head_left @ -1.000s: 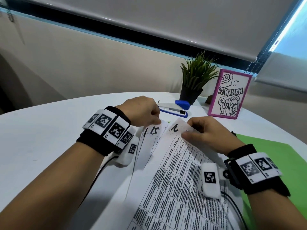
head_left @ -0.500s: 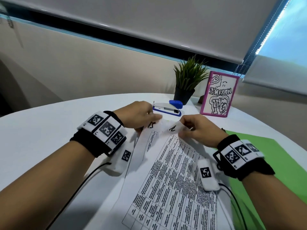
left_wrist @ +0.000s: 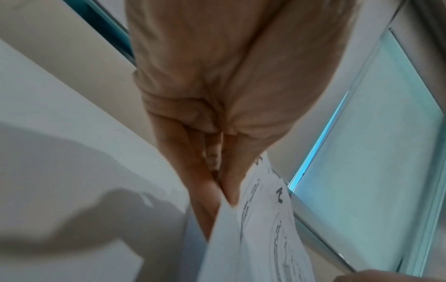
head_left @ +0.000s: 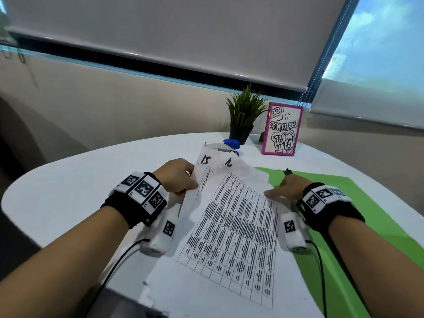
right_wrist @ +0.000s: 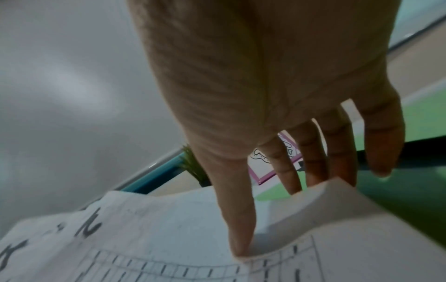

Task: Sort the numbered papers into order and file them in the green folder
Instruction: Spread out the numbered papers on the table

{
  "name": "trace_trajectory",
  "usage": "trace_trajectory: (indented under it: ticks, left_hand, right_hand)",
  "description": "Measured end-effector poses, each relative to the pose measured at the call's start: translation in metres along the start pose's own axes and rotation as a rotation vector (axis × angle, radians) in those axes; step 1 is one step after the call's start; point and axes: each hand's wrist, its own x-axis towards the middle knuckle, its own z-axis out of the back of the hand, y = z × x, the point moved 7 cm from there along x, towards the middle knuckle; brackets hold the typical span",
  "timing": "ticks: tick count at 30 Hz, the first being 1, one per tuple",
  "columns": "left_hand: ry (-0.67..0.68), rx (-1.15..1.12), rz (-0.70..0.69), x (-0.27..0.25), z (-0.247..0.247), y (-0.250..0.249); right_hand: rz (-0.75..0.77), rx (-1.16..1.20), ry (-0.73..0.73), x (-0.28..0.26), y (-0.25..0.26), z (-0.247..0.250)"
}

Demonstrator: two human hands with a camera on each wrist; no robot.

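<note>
A stack of printed papers [head_left: 236,226] with tables and handwritten numbers at the top lies tilted over the white table, between my hands. My left hand [head_left: 190,184] pinches the stack's left edge between thumb and fingers [left_wrist: 226,196]; the papers [left_wrist: 260,238] fan out below it. My right hand [head_left: 273,191] holds the right edge, with the thumb [right_wrist: 241,246] on top of the papers [right_wrist: 149,238] and the fingers reaching under the edge. The green folder [head_left: 371,216] lies flat on the right, partly under the papers and my right wrist; it also shows as the green folder [right_wrist: 429,114].
A blue and white stapler [head_left: 230,144] sits just beyond the papers' top edge. Behind it stand a potted plant [head_left: 244,115] and a pink-framed drawing [head_left: 283,129]. The round table [head_left: 68,191] ends close on the left. Cables trail from both wrist cameras.
Both hands left the papers' top corners and slid back to the side edges. The right hand moved right, over the green folder. The numbered tops now stand free.
</note>
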Motion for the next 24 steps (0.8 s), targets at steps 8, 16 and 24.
trace_trajectory:
  ticks: [8,16,24]
  left_hand:
    - [0.047,-0.220,0.019,-0.010,-0.010,0.000]
    - [0.051,0.121,-0.127,-0.019,0.002,-0.015]
    - [-0.663,-0.300,-0.225,-0.036,0.153,-0.022]
  right_hand:
    - [0.019,0.237,-0.058,-0.019,-0.012,0.015]
    - [0.129,0.265,-0.248,-0.016,-0.014,0.024]
    - [0.148,0.229,-0.225,-0.007,-0.013,0.019]
